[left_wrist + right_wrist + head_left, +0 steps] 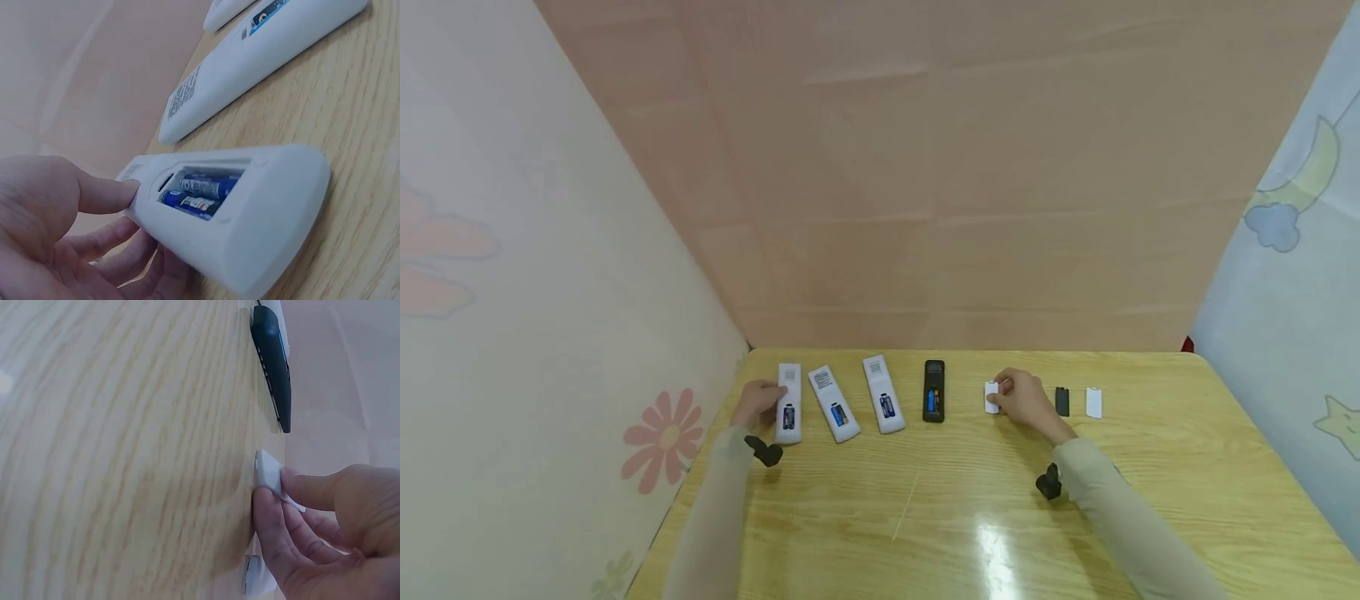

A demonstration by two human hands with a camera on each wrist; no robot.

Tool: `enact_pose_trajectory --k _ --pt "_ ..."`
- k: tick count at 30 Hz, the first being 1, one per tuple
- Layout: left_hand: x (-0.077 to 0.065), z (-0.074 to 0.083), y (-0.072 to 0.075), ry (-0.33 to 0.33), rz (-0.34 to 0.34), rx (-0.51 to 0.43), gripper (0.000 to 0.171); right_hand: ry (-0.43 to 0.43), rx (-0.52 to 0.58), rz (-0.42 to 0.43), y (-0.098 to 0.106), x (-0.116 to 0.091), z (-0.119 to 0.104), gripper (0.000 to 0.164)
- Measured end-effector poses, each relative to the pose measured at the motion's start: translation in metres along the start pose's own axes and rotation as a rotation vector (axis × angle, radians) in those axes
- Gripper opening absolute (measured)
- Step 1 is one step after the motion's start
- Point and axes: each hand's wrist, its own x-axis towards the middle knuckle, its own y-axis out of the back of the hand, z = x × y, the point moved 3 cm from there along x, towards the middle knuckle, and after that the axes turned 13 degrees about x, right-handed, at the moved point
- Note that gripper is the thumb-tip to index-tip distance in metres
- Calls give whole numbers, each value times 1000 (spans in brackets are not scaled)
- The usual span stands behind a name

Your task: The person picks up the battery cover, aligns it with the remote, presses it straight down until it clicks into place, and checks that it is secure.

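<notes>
At the left end of a row, my left hand [758, 403] grips a white remote control [788, 417], face down with its battery compartment uncovered. In the left wrist view the thumb rests on its back, the other fingers curl along its side, and two blue batteries [199, 192] sit in the compartment. My right hand [1026, 402] pinches a white battery cover [269, 470] between thumb and fingers, at the tabletop. Another white cover [259, 577] lies close by that hand. To its right are a black battery cover [1062, 402] and a white one [1093, 403].
Two more white remotes, a tilted one [834, 405] and a second [884, 395], lie between the hands with batteries exposed. Right of them is a black remote [933, 392], also uncovered. The wooden table [865, 500] meets a draped wall [940, 250] at its far edge.
</notes>
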Motion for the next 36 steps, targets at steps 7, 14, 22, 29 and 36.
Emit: enact_pose_trajectory --k 7,14,22,29,36 --pt "-3 -1 -1 -2 -18 -67 54 -19 67 -8 1 -2 -1 31" --pt "-15 -21 13 -12 8 -48 53 -33 193 -41 -17 -1 -7 32" --pt "-23 -21 15 -38 -19 -147 56 -52 206 -2 -14 -7 -8 34" --pt "-27 -12 1 -38 -34 -208 56 -16 221 25 -2 -15 -2 32" --pt "-31 -11 -5 -51 -49 -236 57 -35 264 33 2 -22 -5 34"
